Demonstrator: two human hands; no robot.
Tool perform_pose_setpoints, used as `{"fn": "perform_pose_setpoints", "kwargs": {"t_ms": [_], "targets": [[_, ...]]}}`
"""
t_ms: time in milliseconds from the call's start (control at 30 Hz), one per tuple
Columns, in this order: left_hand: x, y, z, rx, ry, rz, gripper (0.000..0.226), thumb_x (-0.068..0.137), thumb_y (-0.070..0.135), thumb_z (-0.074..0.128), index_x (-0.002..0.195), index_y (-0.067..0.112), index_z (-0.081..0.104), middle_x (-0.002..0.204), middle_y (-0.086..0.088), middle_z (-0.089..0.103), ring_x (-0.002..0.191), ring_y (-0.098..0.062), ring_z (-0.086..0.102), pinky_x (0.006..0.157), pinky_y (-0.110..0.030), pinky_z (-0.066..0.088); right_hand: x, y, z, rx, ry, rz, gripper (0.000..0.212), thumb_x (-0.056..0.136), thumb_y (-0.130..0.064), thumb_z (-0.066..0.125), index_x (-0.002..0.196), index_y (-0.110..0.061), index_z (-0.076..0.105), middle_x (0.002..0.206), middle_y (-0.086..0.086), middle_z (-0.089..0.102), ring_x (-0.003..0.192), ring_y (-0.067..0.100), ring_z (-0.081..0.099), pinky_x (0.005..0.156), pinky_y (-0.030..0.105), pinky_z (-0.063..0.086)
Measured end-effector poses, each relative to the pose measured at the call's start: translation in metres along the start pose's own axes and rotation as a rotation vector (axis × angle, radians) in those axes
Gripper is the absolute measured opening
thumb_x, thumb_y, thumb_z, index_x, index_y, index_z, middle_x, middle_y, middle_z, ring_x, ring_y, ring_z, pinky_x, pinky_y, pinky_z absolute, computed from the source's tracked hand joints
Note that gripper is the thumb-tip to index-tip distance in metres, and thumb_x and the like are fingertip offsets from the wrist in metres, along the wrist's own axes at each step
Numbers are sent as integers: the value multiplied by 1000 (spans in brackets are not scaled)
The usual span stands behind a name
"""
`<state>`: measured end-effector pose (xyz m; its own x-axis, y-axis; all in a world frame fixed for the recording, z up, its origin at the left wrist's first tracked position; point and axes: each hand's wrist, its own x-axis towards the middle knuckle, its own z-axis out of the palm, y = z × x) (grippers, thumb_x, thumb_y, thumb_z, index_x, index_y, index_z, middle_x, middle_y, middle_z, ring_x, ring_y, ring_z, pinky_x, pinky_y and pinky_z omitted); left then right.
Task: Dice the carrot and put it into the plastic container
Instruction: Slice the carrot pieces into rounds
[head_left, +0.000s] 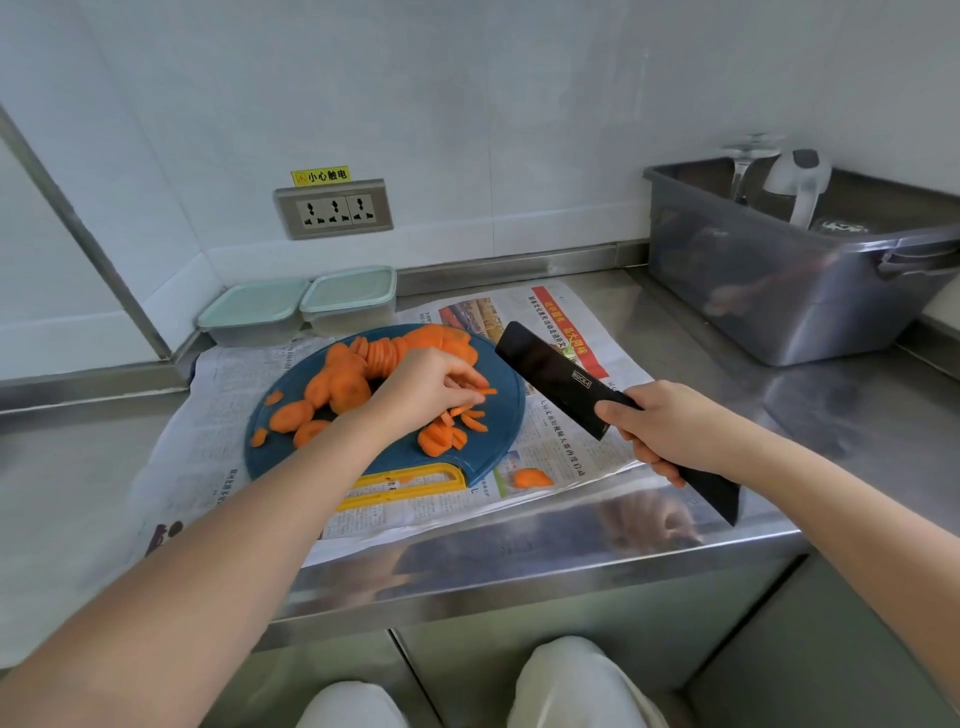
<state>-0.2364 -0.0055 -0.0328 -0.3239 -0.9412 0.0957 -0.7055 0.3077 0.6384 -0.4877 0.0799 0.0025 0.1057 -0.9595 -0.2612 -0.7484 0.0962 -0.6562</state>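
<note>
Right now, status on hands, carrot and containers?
Left hand pinches carrot strips on cutting board. Right hand grips knife, blade clear of board. Most carrot slices undiced; both containers lidded.

Grips black knife (556, 376) in right hand (670, 431), blade raised over newspaper (234, 384) just beside blue cutting board (509, 410). Pinches carrot slices (441, 439) on board with left hand (426, 387). Shows two lidded plastic containers (301, 306) side by side behind board, one stray slice (530, 478) on newspaper.
</note>
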Motion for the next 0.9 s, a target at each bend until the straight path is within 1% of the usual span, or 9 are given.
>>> {"fn": "perform_pose_setpoints", "kwargs": {"t_ms": [67, 200, 267, 367, 433, 533, 633, 767, 900], "targets": [[2, 0, -2, 40, -41, 21, 26, 88, 19, 67, 114, 15, 67, 99, 1, 70, 71, -4, 67, 53, -14, 51, 2, 1, 0, 5, 1, 0, 33, 100, -32, 44, 74, -14, 48, 50, 3, 46, 32, 13, 39, 43, 26, 43], [4, 1, -16, 155, -83, 21, 33, 86, 25, 69, 118, 18, 66, 107, 4, 68, 88, -6, 65, 74, -18, 53, 6, 3, 1, 0, 6, -1, 34, 100, -34, 45, 75, -11, 49, 52, 5, 48, 34, 14, 40, 43, 27, 43], [4, 0, -21, 223, -121, -7, 34, 81, 30, 74, 112, 17, 67, 99, 7, 67, 88, -4, 62, 71, -13, 48, 8, 3, 1, 2, 9, -1, 34, 100, -34, 45, 75, -11, 49, 51, 5, 48, 33, 14, 40, 42, 27, 43], [4, 1, -24, 285, -179, -64, 23, 79, 35, 75, 94, 18, 70, 81, 10, 65, 78, -5, 60, 71, -22, 48, 11, 1, 3, 6, -3, -3, 32, 100, -34, 45, 77, -12, 50, 52, 5, 48, 34, 14, 40, 41, 26, 43], [6, 2, -27, 300, -209, -81, 19, 79, 37, 75, 88, 20, 70, 81, 8, 66, 79, -7, 59, 71, -24, 47, 11, 0, 4, 6, -9, -3, 31, 100, -34, 45, 77, -13, 49, 53, 5, 48, 34, 13, 40, 41, 26, 43], [9, 4, -33, 289, -254, -87, 16, 79, 33, 75, 89, 21, 73, 86, 6, 69, 87, -10, 62, 79, -29, 50, 10, 0, 3, 8, -11, -6, 30, 100, -33, 45, 77, -15, 50, 51, 4, 47, 33, 12, 40, 41, 25, 43], [10, 3, -34, 284, -287, -79, 8, 83, 25, 72, 90, 19, 72, 76, 11, 68, 86, -12, 65, 85, -36, 53, 9, 0, 1, 15, -5, -10, 30, 100, -33, 45, 75, -16, 48, 48, 2, 46, 33, 12, 40, 43, 26, 43], [8, 4, -28, 279, -293, -31, 6, 89, 17, 65, 94, 16, 67, 77, 5, 69, 80, -12, 66, 78, -30, 53, 8, 1, 0, 12, -1, -10, 32, 100, -33, 45, 74, -16, 48, 47, 0, 46, 33, 13, 40, 46, 28, 45], [4, -1, -25, 321, -264, 13, 8, 93, 19, 59, 96, 24, 64, 83, 6, 69, 76, -6, 64, 69, -25, 51, 8, 2, 0, 19, 0, -9, 32, 100, -33, 45, 74, -15, 48, 48, 1, 47, 33, 14, 40, 43, 26, 43]]}}
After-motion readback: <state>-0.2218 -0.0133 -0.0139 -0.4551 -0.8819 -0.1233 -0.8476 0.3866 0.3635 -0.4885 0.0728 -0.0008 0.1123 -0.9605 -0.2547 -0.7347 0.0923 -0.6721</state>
